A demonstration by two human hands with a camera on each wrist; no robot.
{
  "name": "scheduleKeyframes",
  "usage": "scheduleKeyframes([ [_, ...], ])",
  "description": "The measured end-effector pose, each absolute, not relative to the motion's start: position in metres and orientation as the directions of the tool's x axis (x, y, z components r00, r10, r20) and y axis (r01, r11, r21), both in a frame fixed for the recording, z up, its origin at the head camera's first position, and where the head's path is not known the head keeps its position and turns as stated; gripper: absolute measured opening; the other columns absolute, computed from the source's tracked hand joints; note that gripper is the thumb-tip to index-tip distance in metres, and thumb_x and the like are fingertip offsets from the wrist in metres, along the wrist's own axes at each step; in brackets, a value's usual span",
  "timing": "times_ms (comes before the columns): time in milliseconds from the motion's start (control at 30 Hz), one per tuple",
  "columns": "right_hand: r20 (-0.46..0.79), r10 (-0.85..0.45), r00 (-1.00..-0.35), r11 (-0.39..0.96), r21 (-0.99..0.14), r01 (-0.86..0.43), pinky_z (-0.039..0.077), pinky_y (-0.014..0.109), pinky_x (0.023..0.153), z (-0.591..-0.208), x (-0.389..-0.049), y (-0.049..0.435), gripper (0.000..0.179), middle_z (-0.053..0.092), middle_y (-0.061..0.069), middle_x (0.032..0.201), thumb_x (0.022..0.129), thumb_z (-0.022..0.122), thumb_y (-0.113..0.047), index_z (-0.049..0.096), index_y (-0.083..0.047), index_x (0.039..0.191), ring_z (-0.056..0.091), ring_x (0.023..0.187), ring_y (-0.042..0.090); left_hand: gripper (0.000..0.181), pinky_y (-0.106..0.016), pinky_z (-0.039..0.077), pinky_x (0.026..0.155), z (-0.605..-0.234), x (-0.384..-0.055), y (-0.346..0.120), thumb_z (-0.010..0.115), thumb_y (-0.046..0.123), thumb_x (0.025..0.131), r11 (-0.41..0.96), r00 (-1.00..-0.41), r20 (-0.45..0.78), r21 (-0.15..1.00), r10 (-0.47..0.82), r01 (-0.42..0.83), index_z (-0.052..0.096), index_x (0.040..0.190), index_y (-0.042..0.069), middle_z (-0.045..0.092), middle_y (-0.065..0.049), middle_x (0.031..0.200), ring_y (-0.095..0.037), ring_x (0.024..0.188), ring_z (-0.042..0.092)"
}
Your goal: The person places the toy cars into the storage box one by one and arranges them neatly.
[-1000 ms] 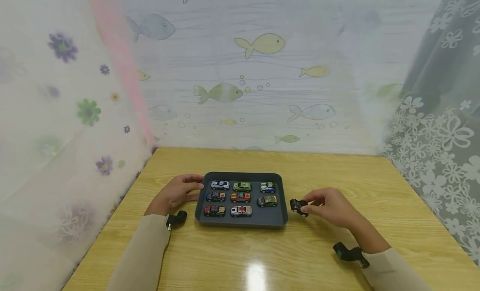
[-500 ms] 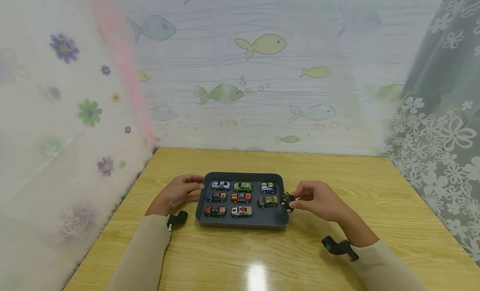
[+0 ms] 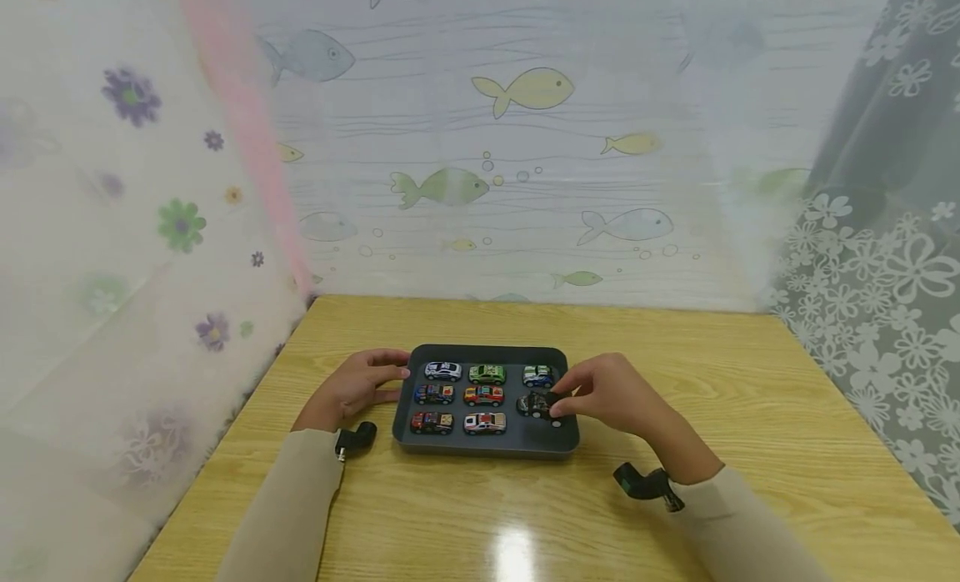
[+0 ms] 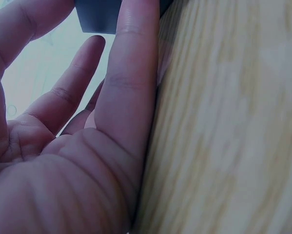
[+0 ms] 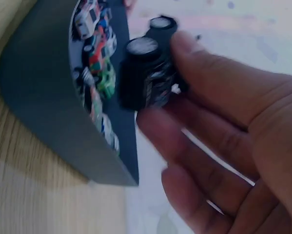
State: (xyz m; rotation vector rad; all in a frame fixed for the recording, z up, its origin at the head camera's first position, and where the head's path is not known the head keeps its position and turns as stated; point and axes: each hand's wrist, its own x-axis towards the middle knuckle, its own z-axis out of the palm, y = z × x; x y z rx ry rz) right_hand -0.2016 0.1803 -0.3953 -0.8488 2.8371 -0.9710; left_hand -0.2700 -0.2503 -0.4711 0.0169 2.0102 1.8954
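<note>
A grey rectangular tray (image 3: 487, 449) sits on the wooden table, holding several small toy cars in rows. My left hand (image 3: 356, 386) rests at the tray's left side with fairly straight fingers. In the left wrist view, a finger (image 4: 128, 73) reaches the tray's dark outer wall. My right hand (image 3: 618, 398) pinches a black toy car (image 5: 150, 73) with large wheels between thumb and fingertips. In the head view that car is above the right part of the tray, hiding most of a camouflage-patterned toy car. A green-and-white toy car (image 3: 537, 376) lies just behind it.
A white toy car (image 3: 484, 423) stands in the front row of the tray, left of bare tray floor at the front right corner. The wooden table (image 3: 420, 515) extends around the tray. Fish-patterned sheeting (image 3: 450, 132) rises behind the table, with flowered sheeting on both sides.
My right hand has carried the black toy car leftward, from beside the tray, across its right rim and over its inside. The left hand and tray stay put.
</note>
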Motion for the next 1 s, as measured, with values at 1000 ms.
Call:
scheduleKeyframes([
  [1000, 0.137, -0.624, -0.769, 0.737, -0.224, -0.638, 0.061, 0.038, 0.081, -0.410, -0.202, 0.150, 0.021, 0.078, -0.015, 0.089, 0.078, 0.091, -0.039, 0.085, -0.027, 0.093, 0.072, 0.089, 0.010, 0.052, -0.042, 0.062, 0.095, -0.468, -0.266, -0.250, 0.075, 0.017, 0.097, 0.102, -0.929, -0.273, 0.961, 0.250, -0.256, 0.055, 0.144, 0.005, 0.052, -0.017, 0.147, -0.025, 0.117, 0.066],
])
